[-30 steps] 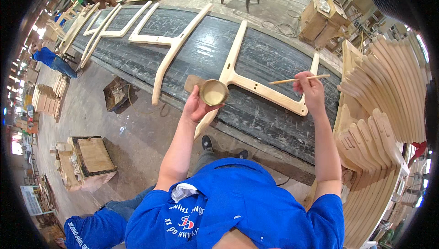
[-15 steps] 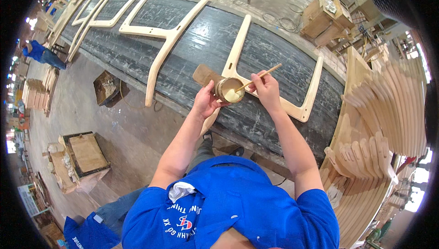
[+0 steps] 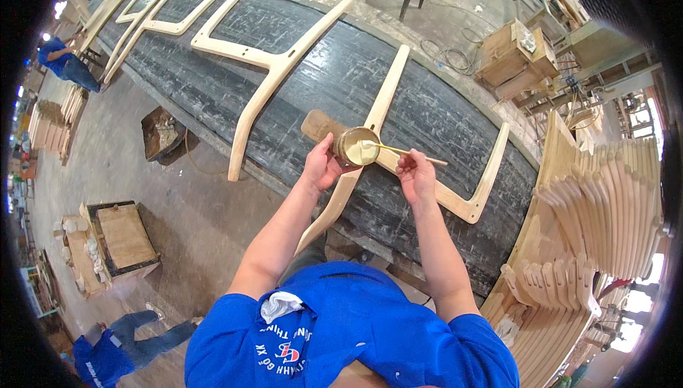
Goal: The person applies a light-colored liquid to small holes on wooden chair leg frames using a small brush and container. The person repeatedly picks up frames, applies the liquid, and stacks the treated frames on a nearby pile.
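My left hand grips a round cup with cream-coloured paste inside. A flat brown piece of wood sticks out from the cup's far left side; whether it is fixed to the cup I cannot tell. Between the fingertips of my right hand is a thin wooden stick, its tip in the cup with a pale lump of paste on it. Directly beneath lies a pale wooden chair frame part on the dark tabletop, partly hidden by the cup and my hands.
More frame parts lie along the table to the left. Stacked curved wooden pieces stand at the right. A wooden box sits on the floor at left, near a co-worker in blue. Another person stands farther off.
The stick has tilted flatter over the cup's rim, and my right hand has moved lower and slightly right. The view has shifted, and the co-worker at lower left appears farther from me.
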`<state>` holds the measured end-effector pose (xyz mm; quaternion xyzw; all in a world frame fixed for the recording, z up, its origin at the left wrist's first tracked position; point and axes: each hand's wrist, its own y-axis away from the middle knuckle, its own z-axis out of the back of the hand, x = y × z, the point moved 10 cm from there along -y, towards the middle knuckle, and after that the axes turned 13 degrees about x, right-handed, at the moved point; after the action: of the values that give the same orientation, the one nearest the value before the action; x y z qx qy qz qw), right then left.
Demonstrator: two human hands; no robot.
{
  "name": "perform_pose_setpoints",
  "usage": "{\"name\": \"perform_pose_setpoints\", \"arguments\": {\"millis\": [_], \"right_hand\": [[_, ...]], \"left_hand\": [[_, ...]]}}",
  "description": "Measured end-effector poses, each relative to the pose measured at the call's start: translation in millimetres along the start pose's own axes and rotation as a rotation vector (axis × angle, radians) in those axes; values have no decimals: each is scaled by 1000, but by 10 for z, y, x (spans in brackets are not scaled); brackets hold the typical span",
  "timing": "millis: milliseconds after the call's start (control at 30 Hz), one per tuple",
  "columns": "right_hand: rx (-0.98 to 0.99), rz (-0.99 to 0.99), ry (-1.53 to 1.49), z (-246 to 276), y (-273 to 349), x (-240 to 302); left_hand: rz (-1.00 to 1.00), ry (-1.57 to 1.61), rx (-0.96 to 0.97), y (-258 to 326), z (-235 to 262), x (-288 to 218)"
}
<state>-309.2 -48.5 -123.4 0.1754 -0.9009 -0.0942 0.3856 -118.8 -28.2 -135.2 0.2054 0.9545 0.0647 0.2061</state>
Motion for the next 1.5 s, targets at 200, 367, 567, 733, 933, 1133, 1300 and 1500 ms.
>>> {"name": "perform_pose_setpoints", "arguments": {"millis": [200, 367, 567, 733, 933, 1133, 1300, 1500], "right_hand": [[-89, -32, -93, 159, -203, -150], [73, 225, 497, -193, -500, 520], [160, 337, 1360, -549, -726, 626], [283, 350, 1491, -800, -944, 418], [465, 286, 1642, -939, -1057, 68], [510, 386, 1786, -1122, -1106, 81], [492, 271, 1722, -1032, -1114, -32], [422, 361, 1823, -966, -1269, 154]], "left_hand": [[-26, 4, 34, -390, 95, 36], [-75, 27, -96, -359, 611, -145], [-170, 88, -144, 131, 1029, -223], [-191, 144, -192, 515, 1246, -205], [-210, 192, -213, 683, 1257, -120], [-212, 231, -189, 703, 1199, -116], [-238, 247, -168, 723, 1174, -178], [-209, 219, -157, 630, 1084, -138]]}}
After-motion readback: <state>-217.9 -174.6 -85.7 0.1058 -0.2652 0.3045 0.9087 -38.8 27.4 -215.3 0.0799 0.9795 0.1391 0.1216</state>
